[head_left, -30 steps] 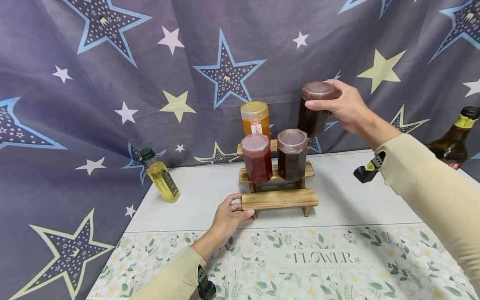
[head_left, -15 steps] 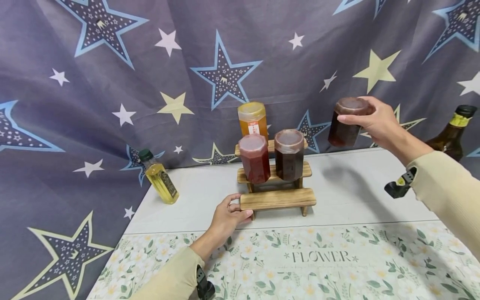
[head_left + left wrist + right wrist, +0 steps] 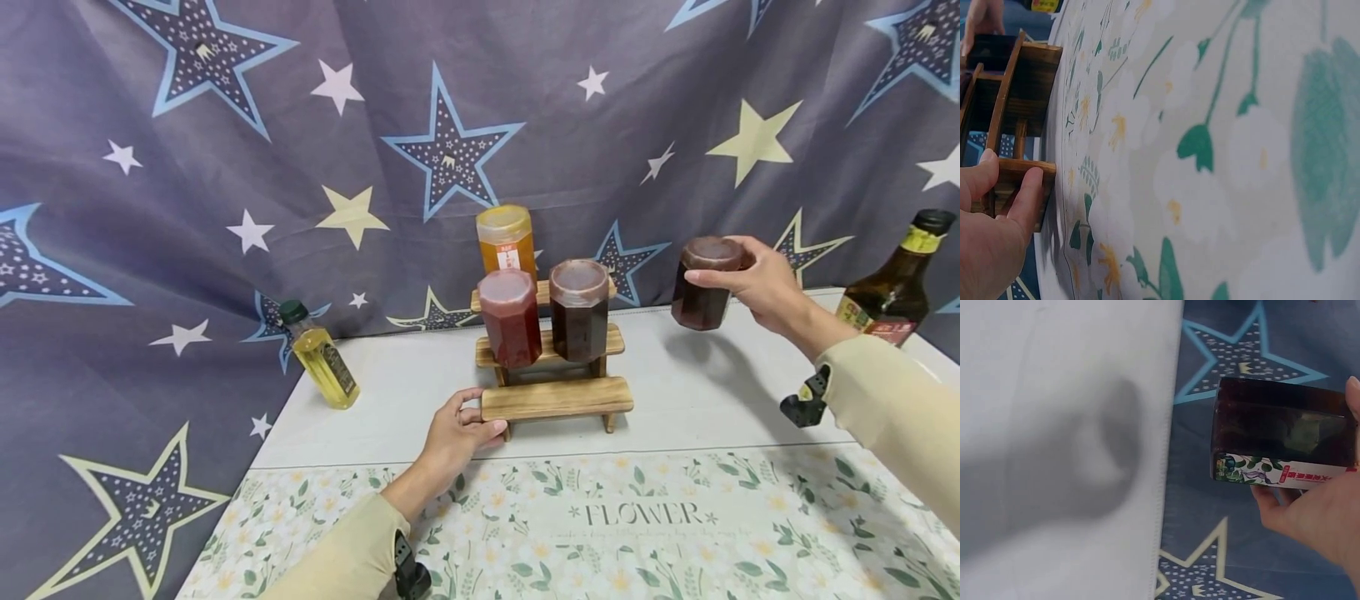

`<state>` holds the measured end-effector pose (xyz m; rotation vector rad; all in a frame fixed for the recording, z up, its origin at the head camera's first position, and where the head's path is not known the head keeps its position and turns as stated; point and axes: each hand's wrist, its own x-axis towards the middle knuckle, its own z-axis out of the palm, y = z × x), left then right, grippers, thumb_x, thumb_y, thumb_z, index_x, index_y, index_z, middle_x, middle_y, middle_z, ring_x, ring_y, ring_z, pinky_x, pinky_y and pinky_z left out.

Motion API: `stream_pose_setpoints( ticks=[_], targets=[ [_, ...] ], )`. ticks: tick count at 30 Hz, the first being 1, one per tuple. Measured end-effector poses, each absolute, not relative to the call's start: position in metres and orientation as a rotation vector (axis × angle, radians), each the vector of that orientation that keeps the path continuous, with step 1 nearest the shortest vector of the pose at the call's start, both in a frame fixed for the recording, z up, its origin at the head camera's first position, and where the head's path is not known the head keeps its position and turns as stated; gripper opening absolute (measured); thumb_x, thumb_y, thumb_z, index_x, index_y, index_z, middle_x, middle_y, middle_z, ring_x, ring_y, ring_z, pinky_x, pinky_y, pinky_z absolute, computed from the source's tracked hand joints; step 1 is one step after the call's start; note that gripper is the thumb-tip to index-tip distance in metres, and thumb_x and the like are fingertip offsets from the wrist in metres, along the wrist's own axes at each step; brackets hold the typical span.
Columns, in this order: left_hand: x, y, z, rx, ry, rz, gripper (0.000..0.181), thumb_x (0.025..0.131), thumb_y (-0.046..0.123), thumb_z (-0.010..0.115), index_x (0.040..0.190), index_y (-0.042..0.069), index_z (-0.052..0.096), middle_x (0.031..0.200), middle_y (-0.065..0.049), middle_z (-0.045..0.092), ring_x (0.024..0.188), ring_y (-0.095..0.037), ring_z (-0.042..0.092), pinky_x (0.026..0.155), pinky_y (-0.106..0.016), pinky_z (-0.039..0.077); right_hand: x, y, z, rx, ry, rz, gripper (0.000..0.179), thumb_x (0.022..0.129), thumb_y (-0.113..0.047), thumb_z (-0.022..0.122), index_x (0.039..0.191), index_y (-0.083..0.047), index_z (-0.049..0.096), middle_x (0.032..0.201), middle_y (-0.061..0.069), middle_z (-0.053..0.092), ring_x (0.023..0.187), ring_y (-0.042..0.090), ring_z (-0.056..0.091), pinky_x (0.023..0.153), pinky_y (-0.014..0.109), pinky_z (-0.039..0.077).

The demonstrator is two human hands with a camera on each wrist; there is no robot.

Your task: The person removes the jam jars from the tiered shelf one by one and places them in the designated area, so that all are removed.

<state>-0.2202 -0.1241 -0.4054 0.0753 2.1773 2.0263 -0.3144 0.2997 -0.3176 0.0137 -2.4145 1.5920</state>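
My right hand [image 3: 768, 287] grips a dark brown jar [image 3: 699, 300] near its top, holding it above the white tabletop to the right of a wooden tiered rack [image 3: 558, 398]. In the right wrist view the same jar [image 3: 1279, 428] shows a printed label along one side. My left hand [image 3: 453, 433] pinches the left end of the rack's lowest step; the left wrist view shows thumb and finger on that wooden end [image 3: 1025, 166]. A red jar [image 3: 512, 325] and another dark jar [image 3: 579, 321] stand on the middle step. An amber jar [image 3: 504, 242] stands on the top step.
A bottle of yellow oil [image 3: 326, 367] with a green cap stands at the left. At the far right, a dark sauce bottle [image 3: 888, 292] stands behind my right forearm. A starry curtain [image 3: 450, 50] hangs behind the table, whose front bears a flowered cloth [image 3: 637, 533].
My right hand has carried the dark jar away from above the rack, to the right and then downward. My left hand has stayed on the rack's lowest step.
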Motion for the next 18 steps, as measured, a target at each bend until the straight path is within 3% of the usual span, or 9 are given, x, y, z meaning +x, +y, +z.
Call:
stream_pose_setpoints(
  ticks=[8, 18],
  targets=[
    [-0.220, -0.124, -0.406, 0.071, 2.175, 2.027, 0.063, 0.086, -0.001, 0.070, 0.141, 0.001, 0.038, 0.105, -0.021, 0.064, 0.093, -0.032, 0.068, 0.084, -0.040, 0.061, -0.314, 0.299, -0.344, -0.003, -2.511, 1.528, 0.086, 0.079, -0.039, 0.079, 0.143, -0.002, 0.035, 0.124, 0.011, 0.049, 0.098, 0.007, 0.050, 0.073, 0.007, 0.045],
    [-0.220, -0.124, -0.405, 0.074, 2.174, 2.022, 0.064, 0.086, 0.000, 0.070, 0.141, 0.001, 0.038, 0.104, -0.021, 0.064, 0.093, -0.031, 0.068, 0.084, -0.039, 0.061, -0.315, 0.295, -0.366, 0.040, -2.497, 1.555, 0.081, 0.081, -0.033, 0.079, 0.141, -0.001, 0.036, 0.127, 0.015, 0.048, 0.093, -0.001, 0.051, 0.074, 0.004, 0.047]
  ],
)
